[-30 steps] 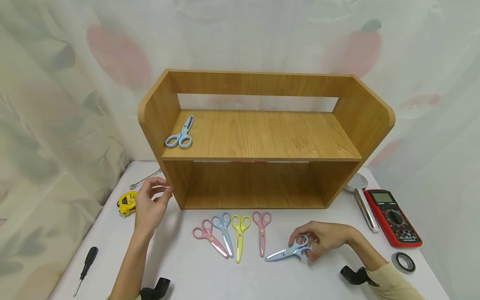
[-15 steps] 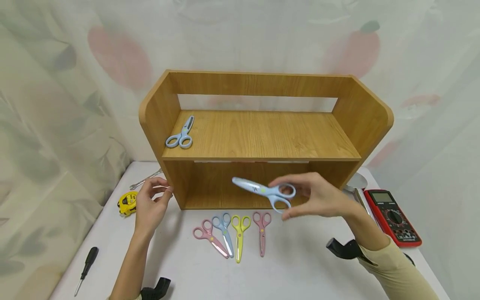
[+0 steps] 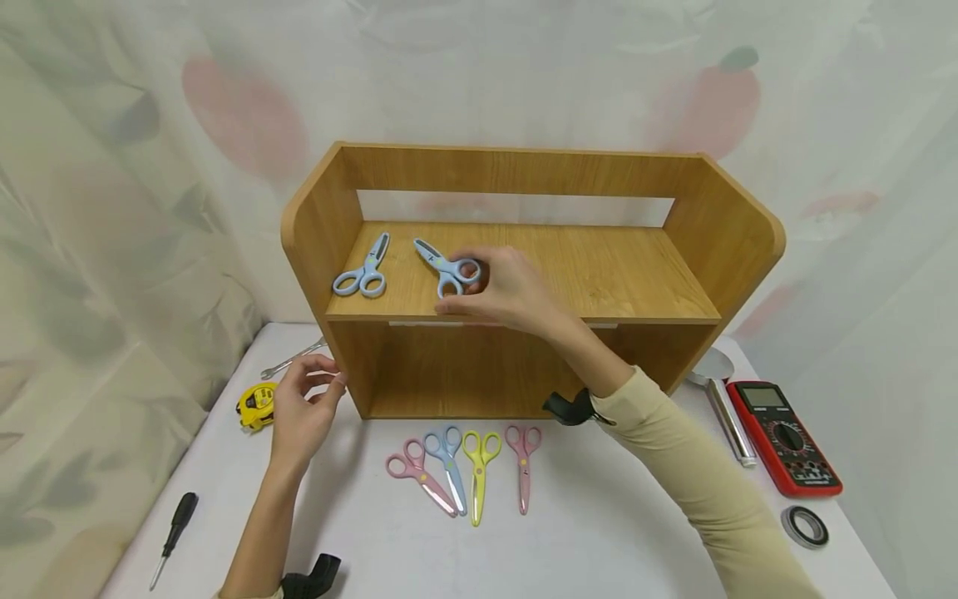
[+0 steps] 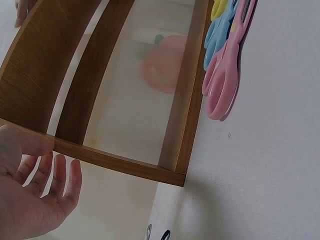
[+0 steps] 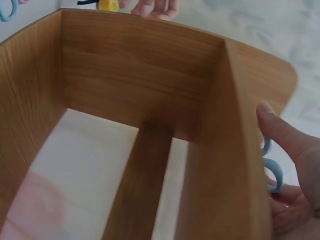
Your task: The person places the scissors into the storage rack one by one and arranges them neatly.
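Observation:
My right hand [image 3: 512,287] is at the upper board of a wooden shelf [image 3: 584,258], gripping blue scissors [image 3: 446,268] by the handles. Their blades point to the back left; whether they rest on the board is hard to tell. Left of them, other blue scissors [image 3: 361,270] lie on the same board. My left hand [image 3: 303,416] is at the shelf's left side, thumb against the side panel [image 4: 120,162] and fingers loosely bent. Before the shelf lie pink scissors [image 3: 422,477], blue scissors [image 3: 446,466], yellow scissors [image 3: 479,474] and more pink scissors [image 3: 523,466].
Left of the shelf are a yellow tape measure [image 3: 256,406], a wrench [image 3: 288,362] and a black-handled screwdriver [image 3: 175,532]. On the right are a red multimeter [image 3: 783,437], a silver-handled tool [image 3: 730,422] and a roll of black tape [image 3: 804,526]. A patterned curtain hangs behind.
My right hand has picked the blue scissors up from the table's right part and carried them up and left to the upper board. The left hand has stayed at the side panel.

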`<state>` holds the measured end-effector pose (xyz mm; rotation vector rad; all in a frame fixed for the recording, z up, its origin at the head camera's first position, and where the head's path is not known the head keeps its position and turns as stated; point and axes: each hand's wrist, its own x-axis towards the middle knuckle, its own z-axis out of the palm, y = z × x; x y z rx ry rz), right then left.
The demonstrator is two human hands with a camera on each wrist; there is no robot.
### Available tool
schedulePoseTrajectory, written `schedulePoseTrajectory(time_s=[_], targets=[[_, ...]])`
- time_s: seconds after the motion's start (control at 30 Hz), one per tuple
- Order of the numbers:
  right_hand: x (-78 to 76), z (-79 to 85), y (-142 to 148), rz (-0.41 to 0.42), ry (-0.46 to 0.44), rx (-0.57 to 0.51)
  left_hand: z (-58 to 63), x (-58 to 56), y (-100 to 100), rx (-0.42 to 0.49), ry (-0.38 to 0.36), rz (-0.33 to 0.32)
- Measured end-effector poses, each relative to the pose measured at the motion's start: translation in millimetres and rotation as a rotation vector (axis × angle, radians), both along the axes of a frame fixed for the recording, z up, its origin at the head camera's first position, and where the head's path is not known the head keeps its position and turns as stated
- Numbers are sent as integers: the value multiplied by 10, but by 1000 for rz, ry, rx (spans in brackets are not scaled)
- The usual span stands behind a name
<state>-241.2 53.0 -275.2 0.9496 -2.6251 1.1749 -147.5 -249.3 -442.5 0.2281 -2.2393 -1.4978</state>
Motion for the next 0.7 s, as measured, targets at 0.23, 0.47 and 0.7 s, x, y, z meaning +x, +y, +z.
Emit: schedulePoseTrajectory(time_s=[0.23, 0.47, 0.7], targets=[[-151, -52, -376, -88, 71, 102, 12, 0, -5, -12, 6, -6], [-131, -93, -527, -88, 151, 112, 4, 7, -2, -21, 12, 1], [-39, -98, -502, -78, 153, 30, 0, -4, -11, -29, 8, 0]])
